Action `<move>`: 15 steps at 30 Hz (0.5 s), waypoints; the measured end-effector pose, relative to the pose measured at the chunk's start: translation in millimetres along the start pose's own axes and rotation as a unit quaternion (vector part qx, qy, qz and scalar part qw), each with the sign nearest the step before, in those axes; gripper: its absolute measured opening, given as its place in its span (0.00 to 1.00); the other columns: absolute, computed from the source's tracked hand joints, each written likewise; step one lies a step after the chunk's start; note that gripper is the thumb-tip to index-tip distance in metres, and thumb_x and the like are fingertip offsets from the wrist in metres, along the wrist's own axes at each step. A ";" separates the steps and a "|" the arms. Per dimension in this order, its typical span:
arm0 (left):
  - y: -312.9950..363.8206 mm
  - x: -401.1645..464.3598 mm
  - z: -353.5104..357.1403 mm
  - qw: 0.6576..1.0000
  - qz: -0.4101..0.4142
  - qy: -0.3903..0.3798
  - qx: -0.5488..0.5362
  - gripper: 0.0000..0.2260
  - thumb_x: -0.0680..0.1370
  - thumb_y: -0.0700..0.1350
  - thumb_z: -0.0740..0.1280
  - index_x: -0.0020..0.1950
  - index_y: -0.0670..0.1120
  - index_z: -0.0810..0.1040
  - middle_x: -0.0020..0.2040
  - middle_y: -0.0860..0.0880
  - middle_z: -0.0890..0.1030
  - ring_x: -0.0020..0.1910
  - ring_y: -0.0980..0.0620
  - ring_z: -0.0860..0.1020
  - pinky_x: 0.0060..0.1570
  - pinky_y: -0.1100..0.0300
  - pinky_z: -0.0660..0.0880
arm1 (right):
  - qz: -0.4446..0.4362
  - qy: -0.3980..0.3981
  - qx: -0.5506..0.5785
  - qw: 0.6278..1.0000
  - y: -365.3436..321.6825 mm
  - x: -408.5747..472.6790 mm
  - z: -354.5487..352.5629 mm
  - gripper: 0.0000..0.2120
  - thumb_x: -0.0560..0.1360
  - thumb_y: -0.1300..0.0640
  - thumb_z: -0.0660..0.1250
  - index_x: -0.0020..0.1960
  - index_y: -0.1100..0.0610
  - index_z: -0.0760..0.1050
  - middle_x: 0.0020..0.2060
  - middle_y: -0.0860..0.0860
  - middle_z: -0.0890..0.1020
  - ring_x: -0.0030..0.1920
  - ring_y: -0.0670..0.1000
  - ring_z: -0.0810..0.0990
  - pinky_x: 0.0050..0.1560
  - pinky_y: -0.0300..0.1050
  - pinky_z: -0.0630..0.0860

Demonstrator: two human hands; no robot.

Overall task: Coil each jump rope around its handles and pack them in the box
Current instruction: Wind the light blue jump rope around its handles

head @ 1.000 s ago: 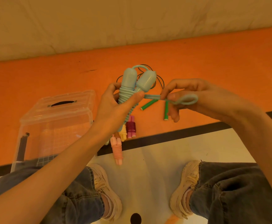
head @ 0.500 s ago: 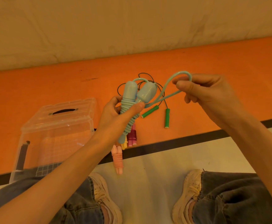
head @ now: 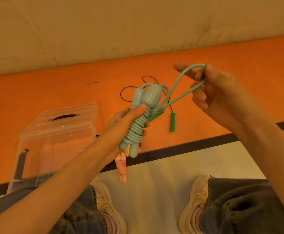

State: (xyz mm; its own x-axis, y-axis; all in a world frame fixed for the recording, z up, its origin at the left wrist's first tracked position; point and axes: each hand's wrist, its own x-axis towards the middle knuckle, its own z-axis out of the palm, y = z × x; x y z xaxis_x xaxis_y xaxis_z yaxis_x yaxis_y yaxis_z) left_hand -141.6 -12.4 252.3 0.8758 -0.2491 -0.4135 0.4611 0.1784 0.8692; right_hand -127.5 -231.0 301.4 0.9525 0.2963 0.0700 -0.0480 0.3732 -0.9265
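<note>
My left hand [head: 121, 125] grips a light blue jump rope [head: 137, 125] by its two handles, held side by side, with the cord wound around them in many turns. A loose loop of blue cord [head: 180, 81] runs up and right to my right hand [head: 218, 97], whose fingers curl round the loop's end. On the orange floor behind lies a green-handled jump rope [head: 172, 122] with a thin dark cord, uncoiled. A coiled pink jump rope [head: 121, 168] lies below my left hand. The clear plastic box [head: 58, 132] stands at the left with its lid on.
Yellow and magenta handles [head: 139, 146] peek out behind the blue rope. My two shoes [head: 107, 205] and jeans-clad knees fill the bottom of the view. A black floor line [head: 188, 147] divides orange from white. A beige wall stands behind.
My right hand has carried the loose blue loop up and to the right, away from the handles. My left hand has tilted the wound bundle slightly; more coils show.
</note>
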 end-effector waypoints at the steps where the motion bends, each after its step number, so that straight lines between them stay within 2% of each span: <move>1: -1.2 0.4 -0.8 1.000 -0.001 -0.013 -0.004 0.25 0.69 0.55 0.71 0.57 0.39 0.78 0.43 0.44 0.81 0.35 0.55 0.79 0.35 0.63 0.79 | 0.009 -0.013 0.037 0.999 -0.8 0.0 -1.1 0.12 0.74 0.52 0.61 0.38 0.53 0.81 0.57 0.53 0.82 0.26 0.42 0.73 0.27 0.34 0.69; 3: -2.1 1.3 -2.6 0.999 -0.002 -0.039 -0.030 0.21 0.70 0.54 0.72 0.54 0.41 0.79 0.44 0.44 0.81 0.36 0.54 0.79 0.36 0.62 0.79 | 0.023 -0.048 0.106 0.993 -2.1 0.1 -4.2 0.11 0.74 0.52 0.62 0.42 0.53 0.81 0.55 0.52 0.83 0.29 0.42 0.74 0.30 0.33 0.71; 5: -2.9 2.4 -4.7 0.995 -0.003 -0.070 -0.073 0.20 0.69 0.54 0.71 0.53 0.41 0.79 0.44 0.45 0.80 0.35 0.54 0.79 0.35 0.61 0.78 | 0.025 -0.081 0.132 0.988 -1.9 1.2 -7.6 0.09 0.73 0.51 0.66 0.47 0.53 0.82 0.52 0.51 0.83 0.31 0.42 0.73 0.33 0.33 0.73; 9: -7.2 5.2 -10.4 0.985 0.027 -0.136 -0.107 0.25 0.63 0.58 0.78 0.51 0.43 0.81 0.43 0.47 0.80 0.36 0.55 0.78 0.35 0.61 0.78 | 0.039 -0.117 0.061 0.990 -2.2 0.3 -13.0 0.12 0.72 0.51 0.69 0.54 0.54 0.82 0.51 0.52 0.82 0.34 0.42 0.73 0.37 0.35 0.72; 13: -9.6 6.7 -11.9 0.982 0.050 -0.159 -0.091 0.24 0.62 0.62 0.77 0.48 0.46 0.83 0.41 0.47 0.79 0.35 0.55 0.76 0.36 0.61 0.77 | 0.039 -0.103 -0.039 0.993 -3.6 -4.0 -7.5 0.09 0.71 0.53 0.67 0.48 0.52 0.84 0.44 0.50 0.83 0.38 0.44 0.77 0.43 0.37 0.75; 15: -9.0 7.3 -12.9 0.985 0.045 -0.146 -0.074 0.29 0.60 0.63 0.77 0.50 0.43 0.80 0.38 0.48 0.79 0.34 0.54 0.76 0.35 0.62 0.76 | 0.037 -0.094 -0.054 0.993 -4.5 -4.2 -5.7 0.08 0.69 0.54 0.68 0.45 0.51 0.84 0.41 0.49 0.83 0.41 0.45 0.79 0.45 0.37 0.76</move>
State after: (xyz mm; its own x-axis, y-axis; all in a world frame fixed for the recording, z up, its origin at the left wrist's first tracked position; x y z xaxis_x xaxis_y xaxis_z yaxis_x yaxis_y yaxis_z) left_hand -137.5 -3.6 238.0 0.8458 -0.4855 -0.2210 0.4174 0.3443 0.8410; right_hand -129.6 -238.9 303.1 0.8745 0.4815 0.0582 -0.0738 0.2507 -0.9653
